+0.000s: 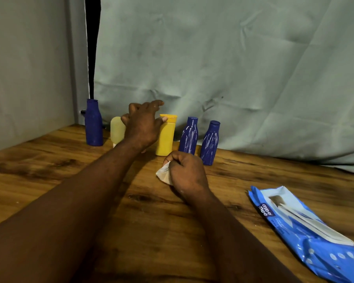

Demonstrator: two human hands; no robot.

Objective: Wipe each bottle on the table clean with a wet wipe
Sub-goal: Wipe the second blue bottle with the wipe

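Left hand [143, 124]: frame centre, fingers spread wide, fingertip touching yellow bottle [165, 137] cap | right hand [185, 170]: clenched round wet wipe [163, 173]

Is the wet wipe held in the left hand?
No, the right hand grips the crumpled wet wipe, while the left hand is spread at the yellow bottle.

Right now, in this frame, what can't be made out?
Head view: left hand covers part of the pale tube and yellow bottle; its grip on either is unclear.
Head view: right hand hides most of the wet wipe.
Head view: wipes pack cut off by right and bottom edges.
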